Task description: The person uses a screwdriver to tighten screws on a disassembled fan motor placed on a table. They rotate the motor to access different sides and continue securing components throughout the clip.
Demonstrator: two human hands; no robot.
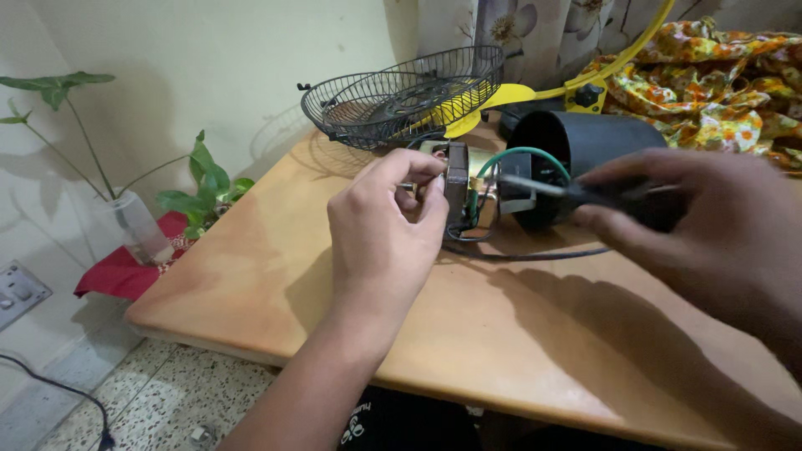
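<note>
Room: pale wall, speckled floor, flowered curtain behind a wooden table (251,276).
Far left: plant in a clear bottle (134,224) on a red cloth (125,271), off the table's left edge.
Back edge: black wire fan guard (401,96), lying tilted.
Left hand (384,225): fingers pinched on the fan motor (458,188), mid-table toward the back edge.
Motor cover (576,154): black, on its side, just right of the motor.
Right hand (710,230): closed around a screwdriver (576,192), tip at the motor.
Back right corner: flowered cloth (718,83).
</note>
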